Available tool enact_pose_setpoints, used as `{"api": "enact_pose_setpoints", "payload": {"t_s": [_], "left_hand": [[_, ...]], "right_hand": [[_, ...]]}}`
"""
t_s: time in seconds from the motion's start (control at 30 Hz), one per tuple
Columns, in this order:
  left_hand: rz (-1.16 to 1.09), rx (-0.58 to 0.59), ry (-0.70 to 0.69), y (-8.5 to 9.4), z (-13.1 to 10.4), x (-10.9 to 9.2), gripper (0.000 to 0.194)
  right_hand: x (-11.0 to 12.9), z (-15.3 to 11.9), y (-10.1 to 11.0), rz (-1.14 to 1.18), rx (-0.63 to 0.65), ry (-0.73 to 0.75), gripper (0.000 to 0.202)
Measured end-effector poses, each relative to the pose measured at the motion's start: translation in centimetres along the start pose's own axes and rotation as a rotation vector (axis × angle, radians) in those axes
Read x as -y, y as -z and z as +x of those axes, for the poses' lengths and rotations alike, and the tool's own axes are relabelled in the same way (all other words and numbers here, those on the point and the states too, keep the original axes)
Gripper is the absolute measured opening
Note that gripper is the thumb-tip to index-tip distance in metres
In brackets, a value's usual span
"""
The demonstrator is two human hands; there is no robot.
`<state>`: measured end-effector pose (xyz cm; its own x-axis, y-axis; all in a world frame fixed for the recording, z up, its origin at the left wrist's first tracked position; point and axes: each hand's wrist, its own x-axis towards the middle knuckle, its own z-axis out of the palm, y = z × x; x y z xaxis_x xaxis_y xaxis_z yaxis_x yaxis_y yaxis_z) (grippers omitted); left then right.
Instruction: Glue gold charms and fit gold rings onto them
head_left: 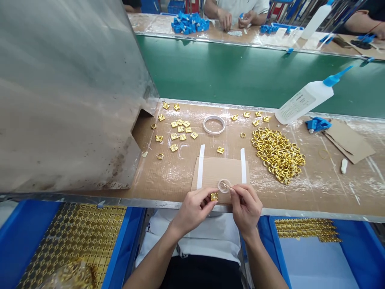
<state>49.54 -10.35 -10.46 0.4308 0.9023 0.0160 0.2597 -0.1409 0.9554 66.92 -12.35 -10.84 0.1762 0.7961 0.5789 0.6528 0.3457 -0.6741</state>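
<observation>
From the head camera, looking down over the bench (300, 188), the left hand (192, 208) has its grip closed on a small gold square piece (214, 196), pinched between thumb and fingertips at the near edge of a taped-down cardboard pad (219, 170). The right hand (246, 205) sits just beside it, its grip closed on a thin stick (226, 186) whose long axis runs up and to the left, from the fingers toward a small clear ring of glue or film (224, 185) on the pad. That tip lies just above and to the right of the gold piece, so the piece sits down and to the left of the stick's end, very near but apart; the left hand is the one touching it. Farther out on the bench are loose gold squares (180, 130), a white tape ring (214, 124), a heap of gold rings (278, 154) to the right, and a tilted glue bottle (303, 100) with a blue nozzle. Blue trays (24, 228) of gold parts flank the person's lap. Across the green belt (240, 72), another person's hands (234, 18) work on blue parts.
</observation>
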Motion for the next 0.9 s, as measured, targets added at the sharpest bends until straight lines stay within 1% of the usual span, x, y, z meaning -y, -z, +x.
{"api": "enact_pose_setpoints", "payload": {"t_s": [0.13, 0.3, 0.47, 0.7, 0.83, 0.9], "left_hand": [[-0.001, -0.002, -0.018, 0.1, 0.1, 0.0, 0.026], [0.009, -0.008, -0.009, 0.0, 0.1, -0.1, 0.027], [0.006, -0.003, 0.01, -0.1, 0.1, -0.1, 0.027], [0.011, -0.008, 0.011, -0.2, 0.2, 0.0, 0.026], [0.023, -0.018, 0.0, -0.3, 0.3, 0.1, 0.025], [0.035, -0.019, -0.006, -0.3, 0.3, 0.1, 0.024]], "right_hand": [[0.2, 0.2, -0.1, -0.004, 0.01, -0.002, 0.012], [0.3, 0.1, 0.0, 0.036, 0.028, -0.004, 0.012], [0.2, -0.2, 0.1, 0.069, 0.002, -0.031, 0.012], [-0.2, -0.3, 0.1, 0.186, -0.038, -0.173, 0.01], [-0.2, -0.8, 0.1, 0.288, -0.062, -0.274, 0.01], [-0.1, -1.2, 0.2, 0.331, -0.087, -0.3, 0.01]]}}
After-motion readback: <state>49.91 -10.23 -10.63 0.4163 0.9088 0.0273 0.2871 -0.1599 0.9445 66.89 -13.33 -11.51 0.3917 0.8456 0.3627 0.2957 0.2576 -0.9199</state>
